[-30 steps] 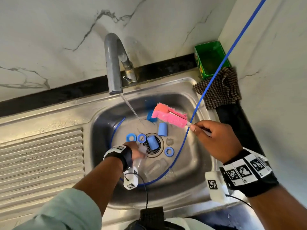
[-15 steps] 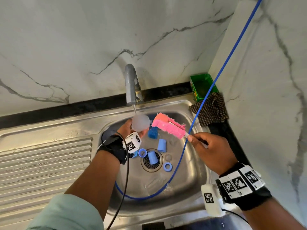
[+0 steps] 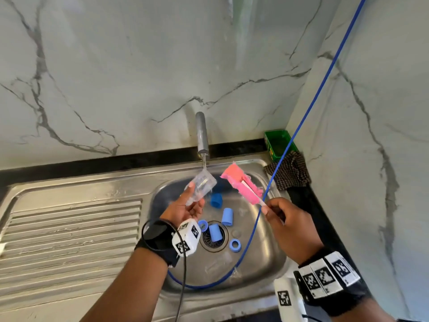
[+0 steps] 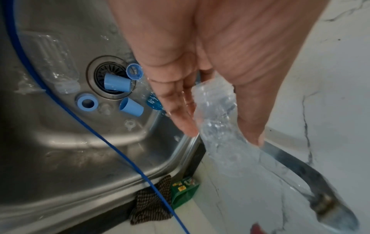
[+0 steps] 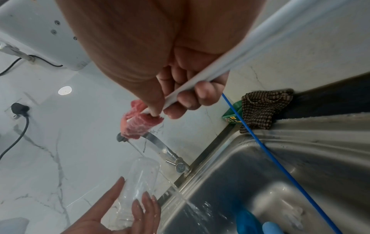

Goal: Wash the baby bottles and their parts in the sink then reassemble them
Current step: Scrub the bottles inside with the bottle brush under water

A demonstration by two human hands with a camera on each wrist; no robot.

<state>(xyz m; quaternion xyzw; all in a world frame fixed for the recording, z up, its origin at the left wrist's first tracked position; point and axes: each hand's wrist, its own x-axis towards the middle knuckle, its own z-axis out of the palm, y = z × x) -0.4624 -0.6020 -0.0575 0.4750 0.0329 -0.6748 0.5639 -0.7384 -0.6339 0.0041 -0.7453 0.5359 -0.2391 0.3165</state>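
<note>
My left hand (image 3: pixel 186 206) is palm up and holds a clear baby bottle (image 3: pixel 201 185) between thumb and fingers, tilted under the tap's (image 3: pixel 201 133) thin water stream. The left wrist view shows water splashing over the bottle (image 4: pixel 216 110). My right hand (image 3: pixel 282 219) grips the white handle of a pink sponge brush (image 3: pixel 239 184), whose head hangs just right of the bottle, apart from it. On the sink floor (image 3: pixel 262 231) lie three blue caps (image 3: pixel 227 216), two blue rings (image 3: pixel 235 245) and a second clear bottle (image 3: pixel 218 261).
A blue cable (image 3: pixel 301 122) runs from the upper right down into the basin and loops along its front. A green box (image 3: pixel 277 142) and a checked cloth (image 3: pixel 290 173) sit at the back right corner. The ribbed drainboard (image 3: pixel 69 228) lies to the left.
My left hand rose from the sink floor with the clear bottle and brought it under the tap, then turned it to a tilt. The right hand kept hold of the brush.
</note>
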